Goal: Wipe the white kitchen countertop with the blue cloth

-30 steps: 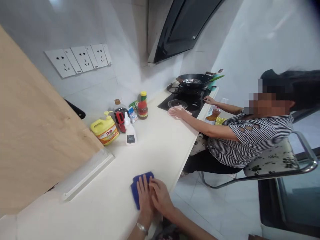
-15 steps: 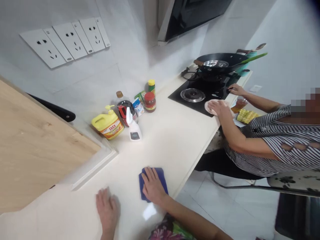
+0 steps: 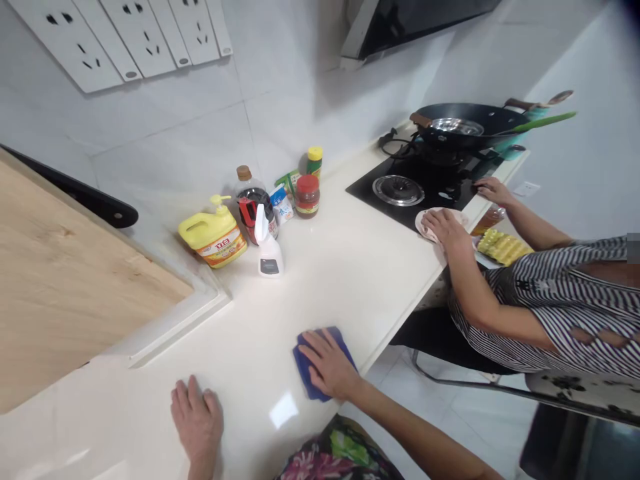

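From where I stand, the pale counter (image 3: 325,280) runs from the lower left of the frame towards the upper right, glossy enough to throw back a white patch of light near the bottom centre. The blue cloth (image 3: 304,375) lies flat on it, just below the middle of the frame, close to the front edge. The person's right hand (image 3: 331,365) rests over it palm down, fingers stretched out and slightly parted. The left hand (image 3: 197,420) is flat on the bare surface at lower left, its fingers lightly spread, holding nothing.

Against the tiled wall (image 3: 280,93), left of centre, stand a yellow pump jug (image 3: 215,241), a white spray bottle (image 3: 271,255) and a red-lidded jar (image 3: 307,198). Sockets (image 3: 145,40) line the upper left, above a wooden panel (image 3: 65,280).

Upper right, a black wok (image 3: 500,122) sits on the dark cooktop (image 3: 370,187). Beside it, a co-worker in a striped top (image 3: 545,287) has one hand (image 3: 445,230) on a pinkish cloth (image 3: 459,215) at the cooktop's near corner. Pale floor tiles (image 3: 440,400) show at lower right.
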{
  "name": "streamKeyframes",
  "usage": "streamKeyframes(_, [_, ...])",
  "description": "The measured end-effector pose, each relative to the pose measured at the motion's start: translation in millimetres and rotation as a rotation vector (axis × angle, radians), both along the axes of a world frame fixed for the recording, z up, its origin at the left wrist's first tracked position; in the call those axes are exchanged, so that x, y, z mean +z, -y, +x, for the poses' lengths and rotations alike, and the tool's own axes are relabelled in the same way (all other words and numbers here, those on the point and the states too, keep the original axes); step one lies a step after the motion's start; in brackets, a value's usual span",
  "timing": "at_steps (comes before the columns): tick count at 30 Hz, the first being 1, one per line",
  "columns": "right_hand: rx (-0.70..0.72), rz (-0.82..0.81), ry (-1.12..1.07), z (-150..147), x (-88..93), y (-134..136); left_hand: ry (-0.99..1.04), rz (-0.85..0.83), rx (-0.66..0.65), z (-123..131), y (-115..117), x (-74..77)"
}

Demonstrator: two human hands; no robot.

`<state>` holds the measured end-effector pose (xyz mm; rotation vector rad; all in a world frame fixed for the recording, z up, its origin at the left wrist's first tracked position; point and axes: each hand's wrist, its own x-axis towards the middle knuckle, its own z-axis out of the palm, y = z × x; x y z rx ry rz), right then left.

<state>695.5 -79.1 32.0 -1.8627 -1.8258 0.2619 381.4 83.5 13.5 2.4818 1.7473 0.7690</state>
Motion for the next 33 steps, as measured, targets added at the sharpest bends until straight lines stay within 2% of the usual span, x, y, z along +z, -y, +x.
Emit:
streamKeyframes(5, [0.087, 0.014, 0.024, 33.0, 3.7, 3.4, 0.009, -0.007, 0.014, 0.7, 1.6, 1.4])
streamKeyframes(12, [0.123, 0.032, 0.012, 50.2, 5.0, -7.8, 0.013, -0.046, 0.031, 2.8, 1.6, 5.2])
streamKeyframes(19, [0.131, 0.047, 0.031, 77.0, -3.2, -29.2, 0.007, -0.049, 0.032, 0.7, 1.4, 3.6])
streamKeyframes(24, [0.071, 0.044, 0.094, 108.0, -7.9, -62.6, -0.005, -0.041, 0.029, 1.8, 2.1, 4.3])
streamKeyframes(30, [-0.207, 0.029, 0.213, 137.8, -12.0, -123.1, -0.012, -0.064, 0.048, 1.6, 3.2, 6.3])
streamKeyframes(33, [-0.291, 0.034, 0.239, 148.9, -14.0, -156.0, -0.013, -0.068, 0.049, 0.9, 2.6, 6.4])
